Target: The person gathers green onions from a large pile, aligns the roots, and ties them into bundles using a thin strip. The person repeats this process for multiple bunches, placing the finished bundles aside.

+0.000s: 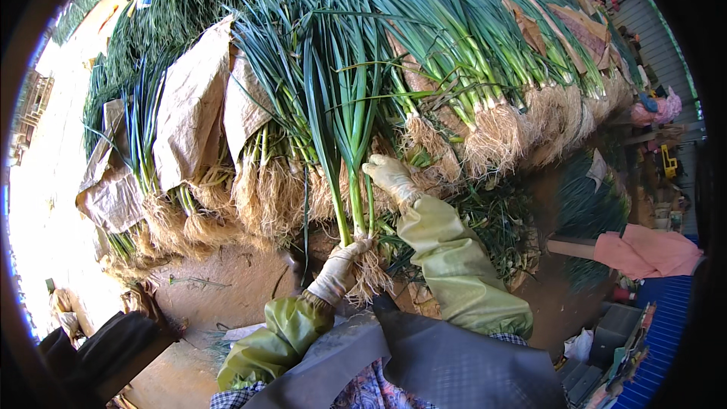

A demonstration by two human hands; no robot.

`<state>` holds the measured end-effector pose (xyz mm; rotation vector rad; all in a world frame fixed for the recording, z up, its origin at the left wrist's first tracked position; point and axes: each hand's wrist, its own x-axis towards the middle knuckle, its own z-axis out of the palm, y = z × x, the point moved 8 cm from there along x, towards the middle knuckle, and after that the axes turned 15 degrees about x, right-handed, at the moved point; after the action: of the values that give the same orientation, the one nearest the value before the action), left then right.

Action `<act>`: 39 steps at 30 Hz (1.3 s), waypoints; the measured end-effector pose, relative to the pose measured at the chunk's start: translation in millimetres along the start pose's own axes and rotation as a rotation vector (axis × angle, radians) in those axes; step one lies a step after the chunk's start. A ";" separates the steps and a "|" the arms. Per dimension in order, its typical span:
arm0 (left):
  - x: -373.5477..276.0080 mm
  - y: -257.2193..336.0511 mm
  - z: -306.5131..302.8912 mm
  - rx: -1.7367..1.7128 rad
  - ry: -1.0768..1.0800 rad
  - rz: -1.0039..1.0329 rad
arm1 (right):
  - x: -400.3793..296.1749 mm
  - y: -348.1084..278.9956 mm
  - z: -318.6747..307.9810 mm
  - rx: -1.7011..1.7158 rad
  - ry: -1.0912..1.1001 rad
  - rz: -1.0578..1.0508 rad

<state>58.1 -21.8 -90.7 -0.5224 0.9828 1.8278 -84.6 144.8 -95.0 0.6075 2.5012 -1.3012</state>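
My left hand [345,261], in a pale work glove, grips a few green onions [356,199] just above their roots. Pale stringy roots [372,272] hang out below that hand. The stalks stand upright in front of me, their long leaves fanning over the heap behind. My right hand [392,175], also gloved, is beside the stalks partway up, fingers curled. Its fingertips are close to a thin outer stalk [369,204]; whether they pinch it is hidden. Green waterproof sleeves cover both forearms.
A long heap of green onions [488,96] runs across, roots towards me. Brown paper sheets [190,102] lie among the bunches. Leaf trimmings [494,227] cover the ground at right. A pink cloth [647,253] is at far right, and a dark apron [454,358] covers my lap.
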 end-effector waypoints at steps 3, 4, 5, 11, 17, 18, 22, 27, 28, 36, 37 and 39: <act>1.1 0.6 -19.2 -0.036 0.140 0.026 | -29.4 -19.3 -15.9 -0.114 -0.075 0.123; -2.6 8.2 -15.3 -0.040 0.142 0.057 | -48.9 -30.2 -32.0 -0.061 0.003 0.077; 3.0 8.3 -25.0 -0.040 0.152 0.104 | -70.7 -37.2 -39.0 0.200 0.019 0.020; 0.8 26.0 -13.3 -0.093 0.023 0.112 | -161.7 57.0 -163.3 0.578 0.487 0.096; -38.1 26.2 31.8 -0.470 -0.423 -0.055 | -101.6 16.0 -17.0 0.596 -0.395 -0.280; -40.4 23.2 36.4 -0.467 -0.525 -0.039 | -87.2 8.8 9.7 0.515 -0.471 -0.535; -33.6 13.3 15.7 -0.333 -0.466 -0.032 | -28.2 -3.4 78.3 1.413 -0.420 0.149; -41.8 26.9 -9.6 -0.342 -0.202 -0.141 | -34.2 -27.4 57.3 0.543 -0.163 0.142; -39.6 22.6 -20.8 -0.291 -0.184 -0.089 | -46.2 -56.8 47.1 0.327 -0.173 0.145; -28.7 18.0 -11.1 -0.249 -0.156 -0.102 | -16.2 -24.1 75.6 1.110 -0.504 0.189; -23.8 13.4 -17.5 -0.304 -0.148 -0.098 | -17.1 -28.1 77.0 1.110 -0.560 0.190; -13.7 2.4 -30.3 -0.412 -0.131 -0.091 | -19.1 -27.5 74.0 0.910 -0.457 0.247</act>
<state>60.1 -54.3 -97.8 -0.6734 0.4849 1.9610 -78.3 65.1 -109.4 0.6509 1.3478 -2.1427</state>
